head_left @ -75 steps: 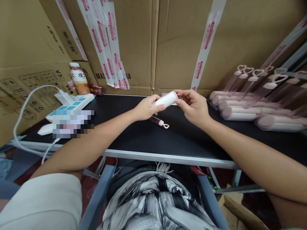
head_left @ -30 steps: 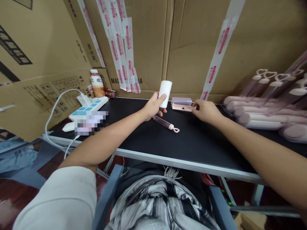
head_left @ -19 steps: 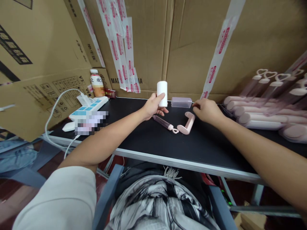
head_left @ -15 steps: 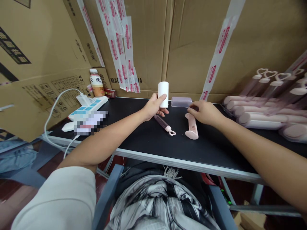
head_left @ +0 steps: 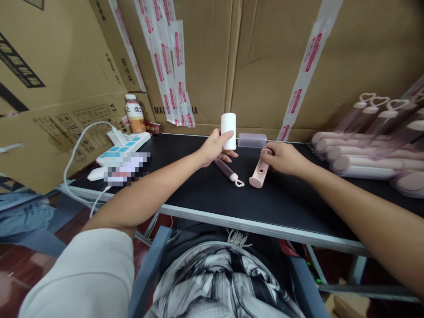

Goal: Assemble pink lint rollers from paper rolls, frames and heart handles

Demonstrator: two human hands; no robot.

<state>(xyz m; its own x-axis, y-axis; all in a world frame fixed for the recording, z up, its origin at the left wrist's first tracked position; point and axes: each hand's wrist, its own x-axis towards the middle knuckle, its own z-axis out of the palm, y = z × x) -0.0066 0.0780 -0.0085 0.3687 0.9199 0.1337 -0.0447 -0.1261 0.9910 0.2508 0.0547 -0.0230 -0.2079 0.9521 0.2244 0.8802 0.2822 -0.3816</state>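
My left hand [head_left: 215, 148] is closed around a white cylinder [head_left: 229, 126], held upright above the black table [head_left: 212, 190]. My right hand [head_left: 281, 157] grips the far end of a pink plastic holder [head_left: 258, 171], which has flared ends and a round hole in its side. The holder's near end points toward me. Just below my left hand lies a dark translucent tube [head_left: 225, 168] with a pink heart-shaped loop at its end. A translucent purple cover [head_left: 252, 140] rests at the back of the table, between my hands.
Several pink assembled pieces with heart loops [head_left: 371, 152] are stacked at the right. On the left are a power strip [head_left: 124, 148] with a white cable, a blurred phone [head_left: 127, 168] and a drink bottle [head_left: 135, 115]. Cardboard [head_left: 265, 66] walls the back.
My right hand has closed on the pink holder, which has turned, its near end swinging left and slightly away from me. My left hand still holds the white cylinder.
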